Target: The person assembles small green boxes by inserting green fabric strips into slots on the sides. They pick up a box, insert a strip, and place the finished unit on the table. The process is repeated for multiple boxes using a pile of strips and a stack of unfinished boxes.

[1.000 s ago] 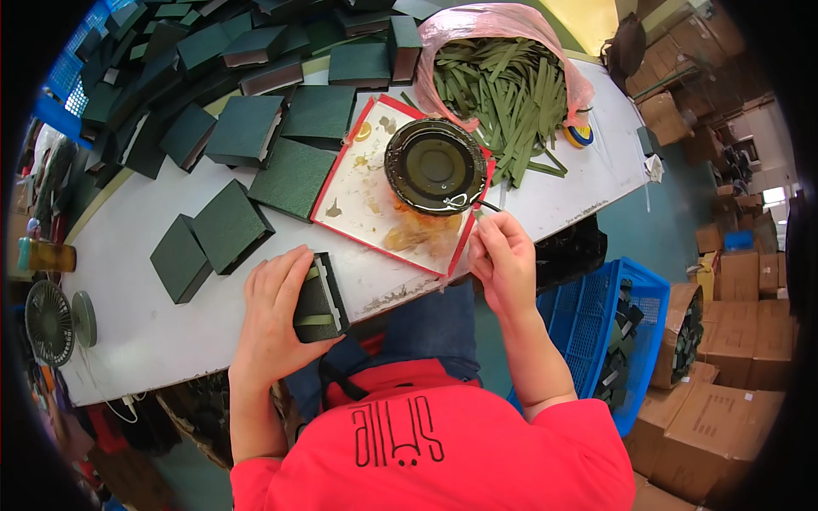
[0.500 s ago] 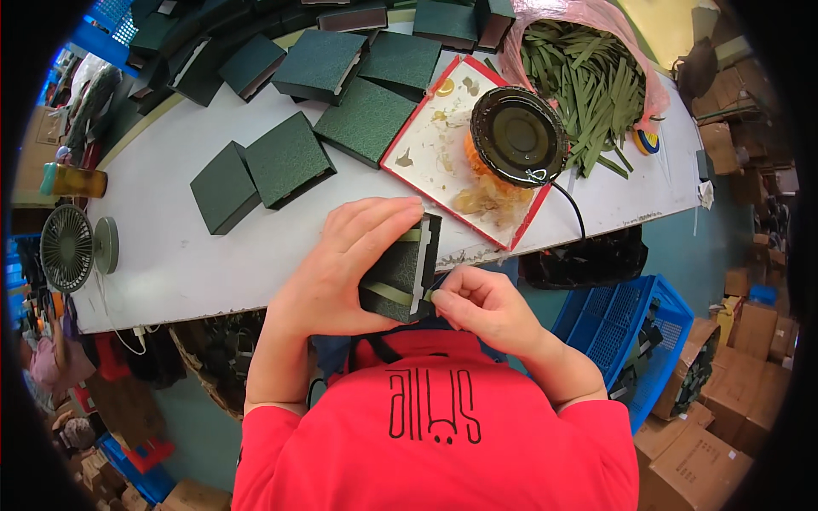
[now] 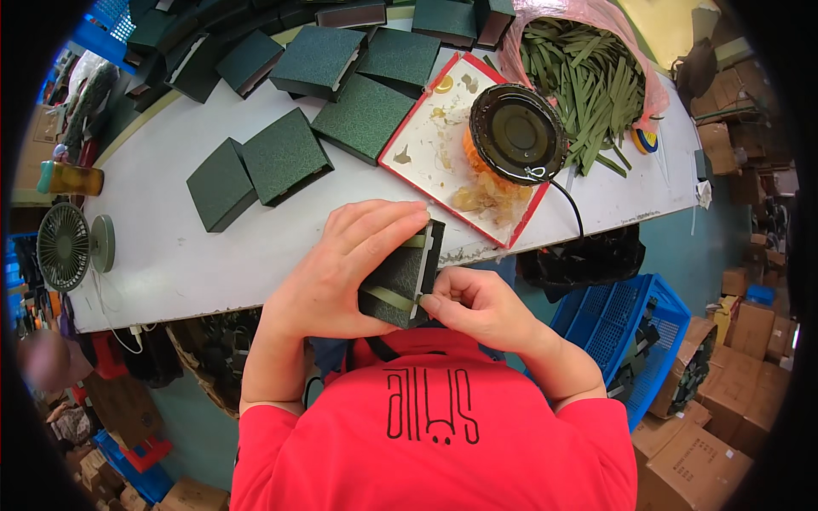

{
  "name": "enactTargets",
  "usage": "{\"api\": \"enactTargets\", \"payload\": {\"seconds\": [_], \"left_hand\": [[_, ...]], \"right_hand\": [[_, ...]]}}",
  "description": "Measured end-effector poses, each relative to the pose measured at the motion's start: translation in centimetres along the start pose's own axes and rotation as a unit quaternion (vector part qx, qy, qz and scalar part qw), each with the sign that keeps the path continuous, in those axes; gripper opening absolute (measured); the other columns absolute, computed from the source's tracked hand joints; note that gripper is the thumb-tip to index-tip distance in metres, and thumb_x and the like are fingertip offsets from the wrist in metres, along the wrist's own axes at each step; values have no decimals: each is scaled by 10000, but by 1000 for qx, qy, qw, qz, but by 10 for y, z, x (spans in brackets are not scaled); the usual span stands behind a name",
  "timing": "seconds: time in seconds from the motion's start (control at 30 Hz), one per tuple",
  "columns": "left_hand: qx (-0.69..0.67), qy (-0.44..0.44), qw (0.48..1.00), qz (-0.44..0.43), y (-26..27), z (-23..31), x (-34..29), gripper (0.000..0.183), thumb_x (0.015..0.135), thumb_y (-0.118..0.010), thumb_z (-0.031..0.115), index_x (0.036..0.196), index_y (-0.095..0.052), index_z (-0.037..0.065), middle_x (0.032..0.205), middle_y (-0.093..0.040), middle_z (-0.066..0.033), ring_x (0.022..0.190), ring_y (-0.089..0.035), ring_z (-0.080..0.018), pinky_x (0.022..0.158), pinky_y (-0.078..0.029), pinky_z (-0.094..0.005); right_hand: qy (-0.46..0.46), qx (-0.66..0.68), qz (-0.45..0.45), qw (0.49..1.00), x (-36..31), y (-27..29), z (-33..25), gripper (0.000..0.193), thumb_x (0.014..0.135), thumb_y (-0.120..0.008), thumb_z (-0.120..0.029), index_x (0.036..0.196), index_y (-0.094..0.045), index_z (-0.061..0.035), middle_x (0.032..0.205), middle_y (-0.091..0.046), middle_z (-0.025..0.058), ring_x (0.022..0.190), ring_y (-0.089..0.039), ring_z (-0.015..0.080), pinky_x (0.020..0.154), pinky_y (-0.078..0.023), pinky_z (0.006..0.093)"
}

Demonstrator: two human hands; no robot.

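My left hand [image 3: 341, 264] is wrapped round a dark green box [image 3: 399, 274], held tilted over the table's front edge. Two olive-green ribbons [image 3: 392, 297] run across its face. At the box's right edge, my right hand [image 3: 473, 304] is closed, thumb and forefinger pressed at the end of the lower ribbon. The ribbon's tip is mostly hidden by those fingers. Beyond my hands, a round black glue pot [image 3: 518, 134] with amber, crusted glue under it stands on a red-edged white board [image 3: 417, 157].
Several green boxes [image 3: 287, 157] lie on the white table [image 3: 153, 247]. A pink bag [image 3: 652, 85] of cut green ribbons [image 3: 588, 85] stands at the far right. A small fan [image 3: 64, 247] is at the left edge. Below on the right is a blue crate [image 3: 665, 328], near cardboard cartons [image 3: 707, 460].
My right thumb and fingers have shifted slightly left, closer in against the box's edge at the lower ribbon's end. My left hand keeps its hold on the box.
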State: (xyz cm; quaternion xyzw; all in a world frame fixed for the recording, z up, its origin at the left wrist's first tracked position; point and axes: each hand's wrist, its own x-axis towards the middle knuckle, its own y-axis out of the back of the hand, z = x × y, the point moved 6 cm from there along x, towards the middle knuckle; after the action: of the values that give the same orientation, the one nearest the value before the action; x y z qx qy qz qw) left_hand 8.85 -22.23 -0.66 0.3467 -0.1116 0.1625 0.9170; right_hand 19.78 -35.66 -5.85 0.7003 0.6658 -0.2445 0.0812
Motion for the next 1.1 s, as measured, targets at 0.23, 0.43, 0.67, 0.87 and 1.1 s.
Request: {"api": "enactTargets", "payload": {"seconds": [0.23,0.43,0.67,0.87,1.1], "left_hand": [[84,-30,996,-32,-6,10,3,854,573,-839,180,1352,-534,12,1374,-558,-157,1234,-515,-363,1049,-388,-486],[110,-15,994,-14,-5,9,2,876,550,-836,176,1354,-525,20,1379,-553,-146,1230,-518,-356,1039,-383,-489],[85,21,996,21,2,3,-4,889,556,-820,190,1379,-516,49,1400,-527,-109,1264,-484,-318,1052,-353,-465],[69,19,997,19,6,5,-4,894,552,-818,188,1381,-514,46,1403,-528,-110,1261,-489,-320,1048,-358,-467],[78,-1,997,9,4,11,-2,887,551,-823,186,1370,-518,36,1401,-536,-130,1246,-504,-340,1038,-372,-471]], "right_hand": [[33,-206,31,978,3,0,-16,271,917,-633,-185,824,-574,63,658,-590,126,592,-505,181,604,-452,359],[-46,-158,6,986,3,3,-9,245,980,-581,-174,902,-629,53,726,-659,101,699,-664,146,652,-516,297],[227,59,235,943,-16,40,-9,222,1040,-552,-123,1137,-637,58,1033,-723,151,871,-711,171,806,-559,284],[285,21,290,913,-20,42,-4,156,900,-714,21,1045,-659,6,950,-700,56,793,-630,86,731,-504,224],[182,-136,170,959,-8,20,-17,138,902,-726,-127,887,-678,2,824,-624,52,708,-562,128,647,-459,274]]}}
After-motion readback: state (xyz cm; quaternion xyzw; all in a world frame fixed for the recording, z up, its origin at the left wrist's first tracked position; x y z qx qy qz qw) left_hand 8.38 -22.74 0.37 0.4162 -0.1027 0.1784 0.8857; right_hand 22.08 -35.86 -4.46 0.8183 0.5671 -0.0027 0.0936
